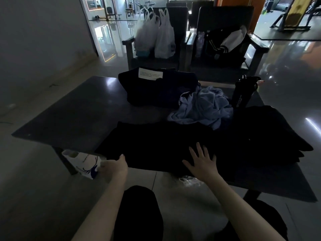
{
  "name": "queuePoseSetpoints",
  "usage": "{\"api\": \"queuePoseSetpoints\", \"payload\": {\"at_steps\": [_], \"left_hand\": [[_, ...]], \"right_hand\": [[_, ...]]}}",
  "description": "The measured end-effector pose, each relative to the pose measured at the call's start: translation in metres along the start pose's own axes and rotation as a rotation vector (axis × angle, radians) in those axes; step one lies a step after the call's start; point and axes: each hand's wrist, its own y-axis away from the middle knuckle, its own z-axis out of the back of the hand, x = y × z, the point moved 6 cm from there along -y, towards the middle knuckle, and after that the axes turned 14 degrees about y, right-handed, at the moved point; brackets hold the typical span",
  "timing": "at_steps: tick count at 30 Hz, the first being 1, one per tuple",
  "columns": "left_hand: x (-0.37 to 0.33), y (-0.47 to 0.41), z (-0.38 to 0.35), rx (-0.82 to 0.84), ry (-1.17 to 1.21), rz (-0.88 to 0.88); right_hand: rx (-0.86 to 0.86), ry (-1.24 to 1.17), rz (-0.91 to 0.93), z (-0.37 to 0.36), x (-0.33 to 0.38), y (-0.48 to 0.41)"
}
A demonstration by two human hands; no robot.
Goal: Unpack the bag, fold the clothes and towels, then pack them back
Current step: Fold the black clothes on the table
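The black garment [156, 145], spread at the table's [78, 105] near edge, is gripped by the left hand [114, 166] and pressed under the flat right hand [202, 161]. Pulled unevenly, it could be dragged off.

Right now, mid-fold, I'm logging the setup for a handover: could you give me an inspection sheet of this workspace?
Surface: dark table, glossy.
Job's things: black garment spread at the near edge; light blue towel crumpled behind it; black bag with white label at the far side; dark clothes heaped on the right.
Clutter: black bottle upright beside the towel; white paper bag on the floor, left.
Hands: left hand grips the garment's left edge; right hand lies flat on it, fingers spread.
Cables: nothing seen.
Surroundings: armchairs behind; white plastic bags on the left one, jacket on the right one.
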Motion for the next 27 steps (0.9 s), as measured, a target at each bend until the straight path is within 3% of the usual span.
{"api": "queuePoseSetpoints", "payload": {"at_steps": [2, 5, 9, 11, 13, 17, 18, 20, 27], "left_hand": [[0.012, -0.007, -0.004, 0.073, 0.199, 0.168], [0.011, -0.01, -0.017, 0.191, 0.544, 0.268], [-0.01, -0.014, -0.028, 0.287, 0.706, 0.317], [-0.031, -0.012, -0.024, 0.247, 0.569, 0.095], [-0.062, 0.008, -0.027, 0.288, 0.347, -0.302], [-0.094, 0.08, -0.054, 0.536, -0.2, -1.12], [-0.088, 0.091, -0.065, 0.625, -0.34, -1.184], [-0.07, 0.099, -0.078, 0.781, -0.55, -1.106], [-0.046, 0.091, -0.084, 0.86, -0.745, -1.031]], "right_hand": [[0.014, 0.003, 0.001, 0.0, 0.001, 0.0], [0.02, 0.006, 0.005, 0.001, 0.002, 0.002], [0.021, 0.002, 0.006, 0.003, 0.001, 0.003], [0.011, -0.002, 0.005, 0.004, 0.001, 0.003], [0.005, -0.007, 0.007, 0.004, 0.001, 0.004], [0.008, -0.018, 0.019, 0.005, -0.001, 0.005], [0.008, -0.023, 0.027, 0.005, -0.001, 0.005], [-0.003, -0.026, 0.044, 0.007, -0.003, 0.006], [-0.025, -0.032, 0.063, 0.005, -0.005, 0.006]]}}
